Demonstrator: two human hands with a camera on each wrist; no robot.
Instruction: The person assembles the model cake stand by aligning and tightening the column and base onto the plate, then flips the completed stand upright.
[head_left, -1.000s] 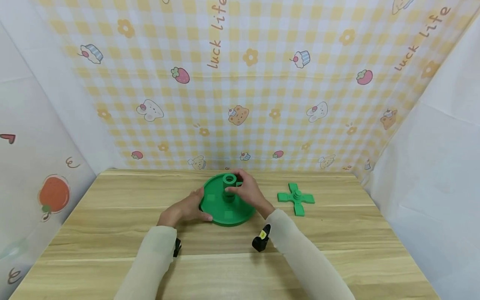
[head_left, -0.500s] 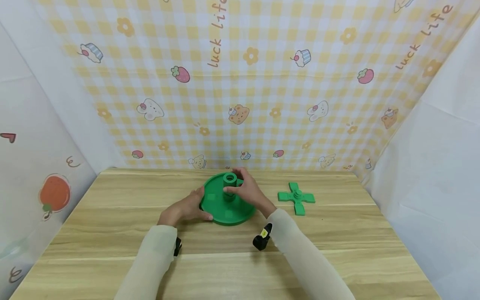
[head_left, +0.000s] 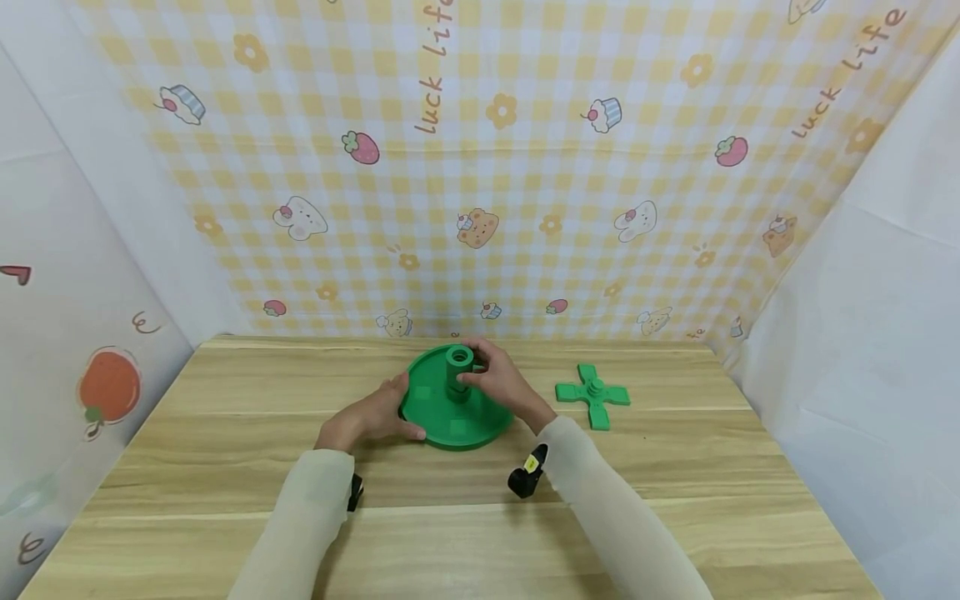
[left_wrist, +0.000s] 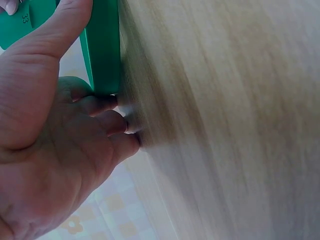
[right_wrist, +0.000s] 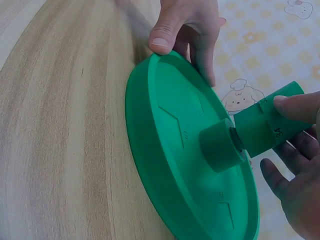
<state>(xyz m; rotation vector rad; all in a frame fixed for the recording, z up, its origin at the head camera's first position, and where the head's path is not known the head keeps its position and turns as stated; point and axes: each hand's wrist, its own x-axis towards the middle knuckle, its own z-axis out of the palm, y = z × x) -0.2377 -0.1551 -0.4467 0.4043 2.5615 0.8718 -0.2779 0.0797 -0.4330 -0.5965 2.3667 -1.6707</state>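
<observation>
A shallow green round base (head_left: 427, 417) with a raised rim lies on the table. My left hand (head_left: 375, 414) holds its left edge, with the thumb at the front and the fingers farther back; in the right wrist view the thumb (right_wrist: 162, 37) lies on the rim. Upright over the base's middle is a green hollow tube (head_left: 459, 362), which my right hand (head_left: 502, 382) grips from the right side. In the right wrist view, a narrow gap with a dark ridged part shows between the tube (right_wrist: 257, 127) and the short round socket (right_wrist: 217, 145) on the base.
A flat green cross-shaped piece (head_left: 595, 393) with a round stub at its centre lies to the right on the wooden table (head_left: 450, 533). Behind the table hangs a yellow checked cloth (head_left: 480, 175), and white cloth sheets (head_left: 862, 333) stand at the sides.
My right thumb and fingers have shifted slightly to the right around the tube. The left hand, the base and the cross-shaped piece have stayed in place.
</observation>
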